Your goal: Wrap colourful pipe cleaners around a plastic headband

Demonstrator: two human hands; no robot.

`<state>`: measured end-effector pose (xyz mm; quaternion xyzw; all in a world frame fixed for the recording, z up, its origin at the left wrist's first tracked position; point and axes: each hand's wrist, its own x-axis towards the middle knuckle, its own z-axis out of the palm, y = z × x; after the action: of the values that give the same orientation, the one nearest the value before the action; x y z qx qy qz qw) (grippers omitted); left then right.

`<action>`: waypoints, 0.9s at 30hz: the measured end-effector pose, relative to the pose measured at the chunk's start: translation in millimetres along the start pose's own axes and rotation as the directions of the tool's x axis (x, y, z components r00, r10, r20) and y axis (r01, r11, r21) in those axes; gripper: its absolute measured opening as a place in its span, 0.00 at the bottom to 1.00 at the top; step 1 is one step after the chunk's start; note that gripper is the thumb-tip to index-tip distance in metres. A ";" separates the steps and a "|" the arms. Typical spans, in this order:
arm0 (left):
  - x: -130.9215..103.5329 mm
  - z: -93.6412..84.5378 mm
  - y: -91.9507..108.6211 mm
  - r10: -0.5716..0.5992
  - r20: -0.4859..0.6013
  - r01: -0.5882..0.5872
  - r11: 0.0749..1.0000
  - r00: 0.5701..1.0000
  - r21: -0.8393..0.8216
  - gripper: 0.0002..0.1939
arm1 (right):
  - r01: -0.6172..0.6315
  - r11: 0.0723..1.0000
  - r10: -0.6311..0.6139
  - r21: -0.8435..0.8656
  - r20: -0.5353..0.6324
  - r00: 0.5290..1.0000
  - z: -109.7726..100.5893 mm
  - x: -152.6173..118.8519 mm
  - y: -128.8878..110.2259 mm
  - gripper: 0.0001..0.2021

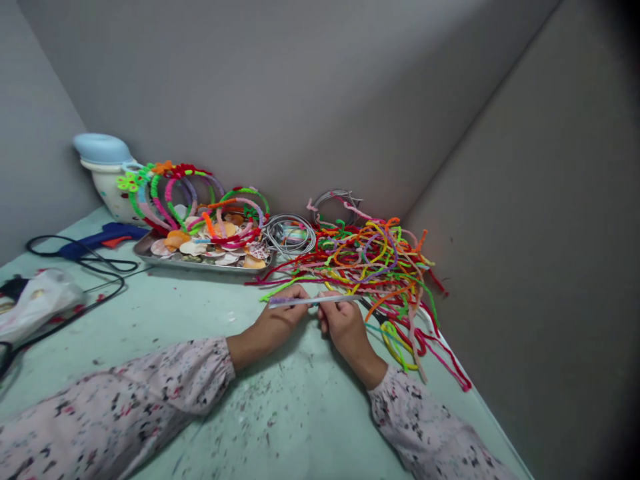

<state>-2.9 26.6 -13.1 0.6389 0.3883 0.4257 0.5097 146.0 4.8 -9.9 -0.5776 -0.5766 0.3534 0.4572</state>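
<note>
My left hand and my right hand meet above the pale green tabletop, fingers closed. Between them they grip a thin, straight whitish strip with a fuzzy purple stretch at its left end. A trace of blue-green shows where the fingertips come together; what it is I cannot make out. Just beyond my hands spreads a heap of colourful pipe cleaners. Scissors with yellow and red handles lie to the right of my right hand, partly under loose pipe cleaners.
A metal tray of seashells carries several pipe-cleaner-wrapped hoops. Coiled wire sits beside it. At left are a blue glue gun, its black cord, a plastic bag and a blue-lidded container. Grey walls enclose the table.
</note>
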 end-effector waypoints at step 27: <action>4.0 0.5 -15.4 0.017 -0.044 -0.018 1.000 0.999 -0.018 0.12 | 0.236 0.958 -0.250 -0.162 -0.071 0.966 -1.5 -1.4 -3.4 0.14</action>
<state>-2.0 32.9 -27.7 0.6279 0.3898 0.4479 0.5032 146.2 3.0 -6.4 -0.5509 -0.6471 0.2230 0.4775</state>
